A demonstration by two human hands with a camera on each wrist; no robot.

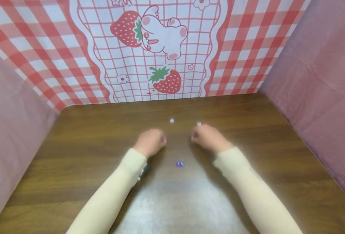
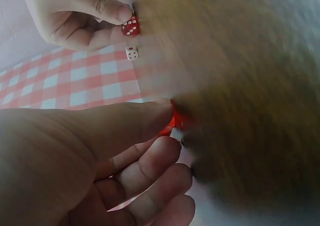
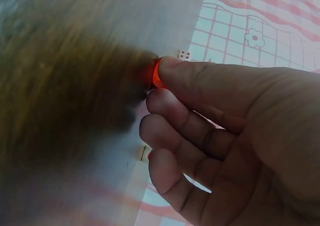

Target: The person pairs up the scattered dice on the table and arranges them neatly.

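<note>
My left hand (image 1: 150,142) hovers left of the middle of the table, slightly blurred. Between its thumb and forefinger it pinches a see-through red die (image 2: 171,124), mostly covered by the fingers. Opposite it, my right hand (image 1: 210,138) pinches another red die (image 2: 130,27), whose white dots show in the left wrist view. The same die (image 3: 157,74) glows red at the thumb tip in the right wrist view. One white die (image 1: 199,123) lies just beyond the right hand. Another white die (image 1: 172,120) rests farther left, beyond the gap between both hands.
Purple dice (image 1: 179,164) sit close together on the wooden table (image 1: 172,201), nearer to me than the hands. A red-and-white strawberry-print cloth (image 1: 160,74) hangs at the back edge. Pink cloth (image 1: 316,74) borders the sides.
</note>
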